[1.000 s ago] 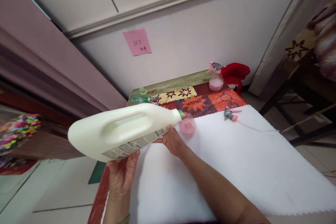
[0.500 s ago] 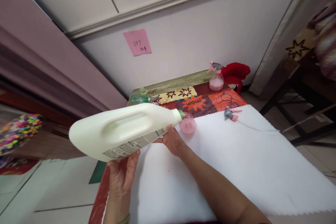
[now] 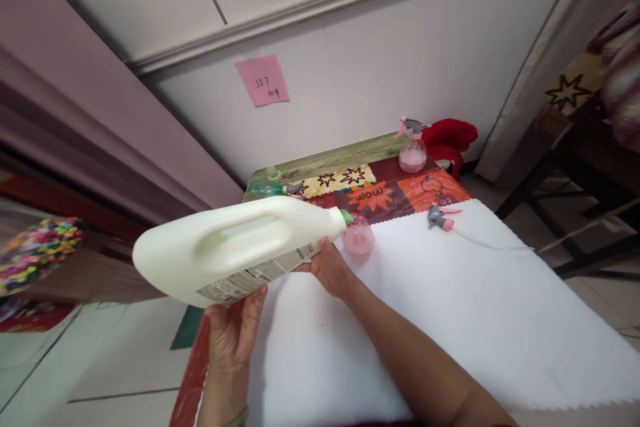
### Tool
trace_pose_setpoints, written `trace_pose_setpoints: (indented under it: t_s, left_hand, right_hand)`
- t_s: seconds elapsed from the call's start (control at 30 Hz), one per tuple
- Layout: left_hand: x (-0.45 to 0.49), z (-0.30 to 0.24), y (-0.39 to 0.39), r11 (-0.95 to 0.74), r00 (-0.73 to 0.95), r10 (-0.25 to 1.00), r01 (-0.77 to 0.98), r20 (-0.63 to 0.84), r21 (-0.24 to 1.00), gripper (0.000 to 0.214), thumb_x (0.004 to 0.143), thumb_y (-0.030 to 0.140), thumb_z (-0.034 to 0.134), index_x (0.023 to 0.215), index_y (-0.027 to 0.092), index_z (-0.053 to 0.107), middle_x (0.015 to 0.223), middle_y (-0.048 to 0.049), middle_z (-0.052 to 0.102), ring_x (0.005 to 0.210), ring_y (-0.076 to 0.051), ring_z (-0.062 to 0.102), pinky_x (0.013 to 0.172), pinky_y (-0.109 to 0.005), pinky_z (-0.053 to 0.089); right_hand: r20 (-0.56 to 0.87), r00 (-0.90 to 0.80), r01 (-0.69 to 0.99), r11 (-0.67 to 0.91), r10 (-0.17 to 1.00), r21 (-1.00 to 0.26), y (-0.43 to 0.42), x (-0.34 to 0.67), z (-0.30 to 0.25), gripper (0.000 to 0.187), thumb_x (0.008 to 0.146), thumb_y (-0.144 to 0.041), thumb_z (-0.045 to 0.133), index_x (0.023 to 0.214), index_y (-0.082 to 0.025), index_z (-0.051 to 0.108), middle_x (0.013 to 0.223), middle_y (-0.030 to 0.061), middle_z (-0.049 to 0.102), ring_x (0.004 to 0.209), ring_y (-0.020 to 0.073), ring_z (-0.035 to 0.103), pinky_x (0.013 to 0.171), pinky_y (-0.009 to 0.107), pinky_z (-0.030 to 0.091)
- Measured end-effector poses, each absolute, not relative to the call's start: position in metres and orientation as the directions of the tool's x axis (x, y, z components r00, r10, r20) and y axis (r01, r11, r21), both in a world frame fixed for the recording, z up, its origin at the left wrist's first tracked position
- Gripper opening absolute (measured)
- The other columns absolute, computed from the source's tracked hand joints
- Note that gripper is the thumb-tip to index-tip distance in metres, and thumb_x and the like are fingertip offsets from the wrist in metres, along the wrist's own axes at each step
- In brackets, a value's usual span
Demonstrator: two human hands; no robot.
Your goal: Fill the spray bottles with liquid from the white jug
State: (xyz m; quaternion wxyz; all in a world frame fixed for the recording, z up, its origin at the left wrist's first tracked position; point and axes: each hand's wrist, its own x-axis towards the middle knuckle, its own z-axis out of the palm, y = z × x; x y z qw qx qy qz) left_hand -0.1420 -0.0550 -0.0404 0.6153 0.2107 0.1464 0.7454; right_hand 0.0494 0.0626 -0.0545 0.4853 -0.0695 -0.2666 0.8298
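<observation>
A large pale green detergent jug point(image 3: 240, 240) lies tilted on its side in the air, its green spout pointing right. My left hand point(image 3: 235, 330) is closed under its base end and bears the weight. My right hand point(image 3: 330, 268) grips it just below the neck. The spout sits at the mouth of a round spray bottle body point(image 3: 359, 237), which holds pink stuff and stands upright on the white cloth point(image 3: 400, 307). Whether liquid is flowing cannot be made out. To the right lies a grey and pink spray head point(image 3: 440, 219) with a long clear tube.
At the table's back right stands another spray bottle point(image 3: 413, 155) with its head on, beside a red plush item point(image 3: 450, 137). A green spray bottle point(image 3: 267, 187) lies at the back left, near a small pale green cap point(image 3: 273, 173). A wall point(image 3: 340, 93) rises behind the table.
</observation>
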Motion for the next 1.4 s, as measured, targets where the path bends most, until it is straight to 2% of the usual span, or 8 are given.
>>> trace_pose_setpoints:
  t_s: [0.23,0.47,0.83,1.03,1.23,1.4]
  left_hand:
    - [-0.1395,-0.0380,-0.0538,-0.213,-0.155,0.975,-0.862,0.160,0.460,0.096,0.083,0.041,0.074,0.160,0.047,0.018,0.155,-0.0067,0.050,0.136,-0.031,0.056,0.108,-0.047,0.050]
    - [-0.1413,-0.0398,-0.0547,-0.212,-0.169,0.977,-0.846,0.132,0.488,0.089,0.083,0.047,0.072,0.159,0.048,0.024,0.153,-0.0048,0.054,0.135,-0.029,0.057,0.108,-0.044,0.051]
    - [-0.1385,-0.0377,-0.0539,-0.218,-0.154,0.973,-0.856,0.171,0.469,0.087,0.084,0.042,0.074,0.159,0.045,0.029,0.151,-0.0063,0.056,0.134,-0.031,0.058,0.107,-0.050,0.051]
    - [-0.1405,-0.0391,-0.0543,-0.223,-0.182,0.975,-0.846,0.131,0.484,0.079,0.087,0.048,0.070,0.157,0.044,0.034,0.149,-0.0068,0.059,0.132,-0.029,0.061,0.107,-0.046,0.051]
    - [-0.1390,-0.0379,-0.0540,-0.220,-0.169,0.974,-0.852,0.148,0.475,0.087,0.084,0.045,0.073,0.159,0.046,0.028,0.151,-0.0057,0.057,0.133,-0.030,0.059,0.105,-0.048,0.052]
    - [-0.1393,-0.0380,-0.0546,-0.225,-0.183,0.974,-0.841,0.134,0.493,0.085,0.084,0.046,0.073,0.158,0.046,0.031,0.151,-0.0056,0.057,0.133,-0.030,0.060,0.106,-0.046,0.053]
  right_hand:
    - [0.154,-0.518,-0.779,-0.389,0.842,-0.493,0.0625,0.0491,-0.0548,0.070,0.081,-0.073,0.068,0.135,-0.030,0.057,0.140,0.0091,0.066,0.119,0.0312,0.067,0.094,0.061,0.059]
    - [0.147,-0.526,-0.772,-0.397,0.838,-0.496,0.0627,0.0501,-0.0540,0.072,0.080,-0.074,0.069,0.137,-0.030,0.057,0.141,0.0092,0.065,0.118,0.0311,0.067,0.093,0.061,0.059]
    - [0.151,-0.523,-0.781,-0.400,0.839,-0.480,0.0637,0.0483,-0.0573,0.070,0.080,-0.073,0.070,0.133,-0.029,0.058,0.137,0.0083,0.067,0.115,0.0298,0.068,0.093,0.060,0.060]
    - [0.148,-0.519,-0.782,-0.397,0.842,-0.481,0.0636,0.0476,-0.0581,0.069,0.080,-0.073,0.070,0.132,-0.029,0.059,0.139,0.0087,0.066,0.116,0.0304,0.068,0.091,0.060,0.061]
    - [0.163,-0.522,-0.778,-0.389,0.837,-0.493,0.0634,0.0478,-0.0582,0.069,0.082,-0.073,0.067,0.134,-0.028,0.058,0.140,0.0100,0.065,0.119,0.0316,0.067,0.092,0.061,0.060]
    - [0.159,-0.519,-0.780,-0.389,0.840,-0.490,0.0634,0.0479,-0.0583,0.070,0.082,-0.073,0.068,0.135,-0.029,0.057,0.141,0.0095,0.064,0.118,0.0316,0.067,0.091,0.061,0.060]
